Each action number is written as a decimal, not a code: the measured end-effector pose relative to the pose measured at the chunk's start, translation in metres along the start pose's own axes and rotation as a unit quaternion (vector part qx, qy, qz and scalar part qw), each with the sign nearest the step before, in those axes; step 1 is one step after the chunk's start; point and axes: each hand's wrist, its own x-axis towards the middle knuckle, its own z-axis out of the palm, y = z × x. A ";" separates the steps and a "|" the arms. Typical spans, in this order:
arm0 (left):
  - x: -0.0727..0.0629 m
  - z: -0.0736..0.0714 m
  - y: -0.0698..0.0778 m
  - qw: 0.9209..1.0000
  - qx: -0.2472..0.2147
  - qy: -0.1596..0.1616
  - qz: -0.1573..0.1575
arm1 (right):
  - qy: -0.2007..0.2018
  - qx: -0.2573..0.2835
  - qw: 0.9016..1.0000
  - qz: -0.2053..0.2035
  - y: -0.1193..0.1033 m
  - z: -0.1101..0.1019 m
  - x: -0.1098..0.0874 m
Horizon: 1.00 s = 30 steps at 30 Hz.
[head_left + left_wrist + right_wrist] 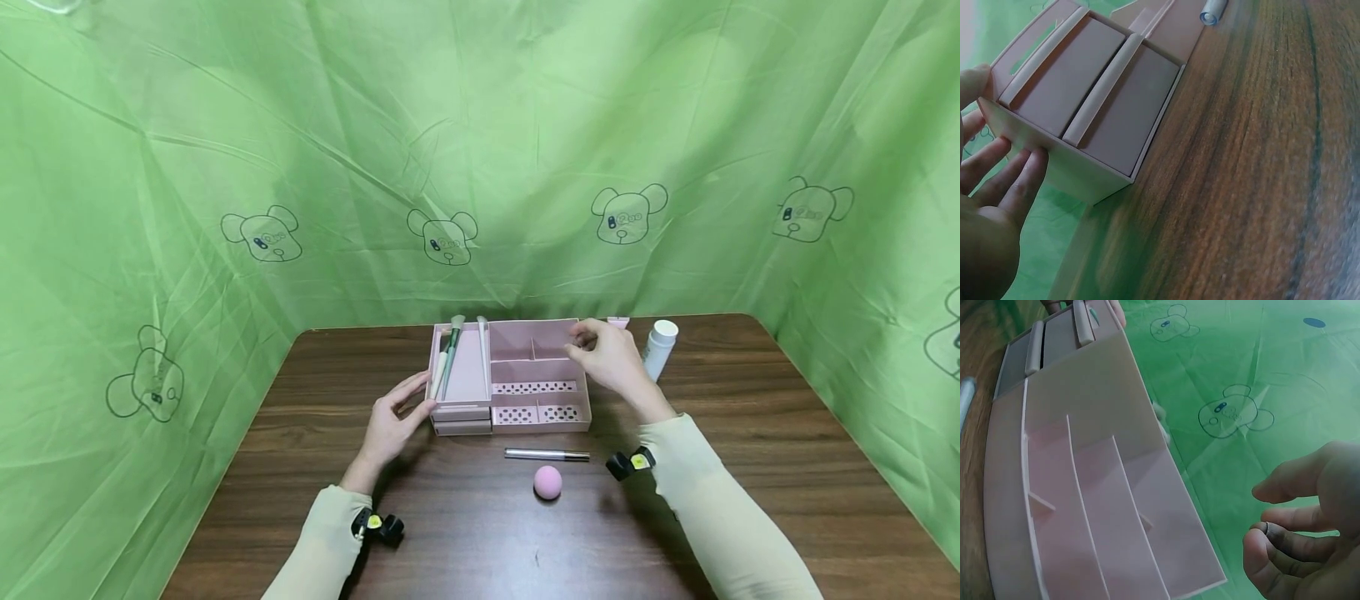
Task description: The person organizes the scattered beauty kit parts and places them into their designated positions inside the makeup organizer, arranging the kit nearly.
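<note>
A pink desktop organizer [465, 367] has a tray and two drawers on its left and divided compartments on its right. In the tray lie a green-handled makeup brush [452, 354], a pale-handled brush [438, 372] and a slim white brush [482, 346]. My left hand [395, 419] rests against the organizer's left side, its straight fingers [1019, 178] touching the wall and the thumb at the upper rim. Over the back right compartment, my right hand [606, 354] hangs with loosely bent fingers. In the right wrist view its thumb and fingertips stand apart with nothing between them.
A silver pen-like stick [547, 455] and a pink ball-shaped sponge [547, 482] lie in front of the organizer. Right of it stands a white-capped bottle [660, 350], close to my right wrist. A small pink item [618, 322] shows behind my right hand. Green curtain [525, 167] surrounds the table.
</note>
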 end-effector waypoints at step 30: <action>0.000 0.000 0.000 1.000 0.004 -0.002 0.003 | -0.001 -0.023 1.000 0.005 0.053 -0.014 -0.034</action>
